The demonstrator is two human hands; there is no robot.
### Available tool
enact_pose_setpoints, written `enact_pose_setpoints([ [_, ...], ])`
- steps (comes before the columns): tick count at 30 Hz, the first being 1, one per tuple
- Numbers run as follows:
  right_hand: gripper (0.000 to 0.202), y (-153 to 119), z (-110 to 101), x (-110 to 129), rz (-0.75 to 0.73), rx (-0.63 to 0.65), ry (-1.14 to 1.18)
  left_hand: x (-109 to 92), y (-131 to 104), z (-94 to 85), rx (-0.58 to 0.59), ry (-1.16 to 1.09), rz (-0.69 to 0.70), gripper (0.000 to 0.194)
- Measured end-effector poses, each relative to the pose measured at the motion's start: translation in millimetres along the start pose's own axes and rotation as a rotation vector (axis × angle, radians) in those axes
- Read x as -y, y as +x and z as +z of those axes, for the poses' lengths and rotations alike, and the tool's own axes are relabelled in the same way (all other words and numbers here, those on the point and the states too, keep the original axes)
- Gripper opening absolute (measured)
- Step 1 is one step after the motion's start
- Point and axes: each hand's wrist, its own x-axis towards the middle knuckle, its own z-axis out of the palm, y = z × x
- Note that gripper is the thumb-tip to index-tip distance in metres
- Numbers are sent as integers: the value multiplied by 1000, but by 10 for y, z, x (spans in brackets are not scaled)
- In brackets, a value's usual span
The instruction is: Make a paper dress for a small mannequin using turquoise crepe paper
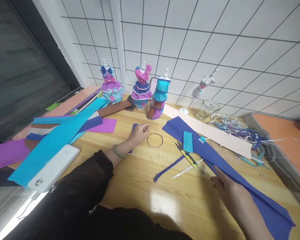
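Observation:
My left hand [139, 134] is closed, fingertips pressed together, beside a thin purple ring [155, 140] on the wooden table. What its fingers hold, if anything, I cannot make out. A small navy piece [134, 126] lies partly hidden beneath this hand. On the right, my right hand [230, 190] has its curled fingers at the near edge of a long navy crepe paper strip [187, 133], seemingly pinching it. Between the hands lie yellow-handled scissors [190, 158], a folded turquoise piece [187, 142], a narrow navy strip [168, 169] and a white strip [186, 170].
Three small dress forms in paper dresses [111, 85] and a barer one [201, 86] stand along the tiled wall. Coloured paper strips [65, 136] and a white phone [56, 166] lie left. A glass jar [207, 109] and tangled ribbons [232, 126] sit right.

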Motion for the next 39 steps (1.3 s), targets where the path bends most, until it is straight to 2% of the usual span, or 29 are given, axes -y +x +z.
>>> enact_pose_setpoints([
  [3,45,0,-43,13,-15,8,52,35,62,-142,-60,33,-40,32],
  [7,49,-6,-17,-5,26,107,184,151,137,-484,-111,142,-152,34],
  [10,49,16,54,-48,17,134,242,240,87,-703,-59,243,-260,23],
  [12,46,47,99,-52,-25,120,251,268,2,-765,-2,294,-319,22],
  [16,40,126,118,56,-116,144,257,231,-165,-700,33,345,-368,24],
  [22,41,288,63,263,-233,185,323,146,-243,-579,40,335,-355,6],
  [26,43,395,7,360,-262,245,384,162,-283,-555,-26,343,-359,22],
  [28,43,420,-35,431,-263,220,402,173,-306,-527,-56,349,-354,28],
  [31,43,444,-61,542,-264,200,432,177,-323,-477,-67,331,-329,22],
  [35,46,464,57,643,-243,152,524,153,-307,-460,-64,250,-310,3],
  [39,44,400,209,741,-162,123,645,19,-308,-467,-22,74,-276,5],
])
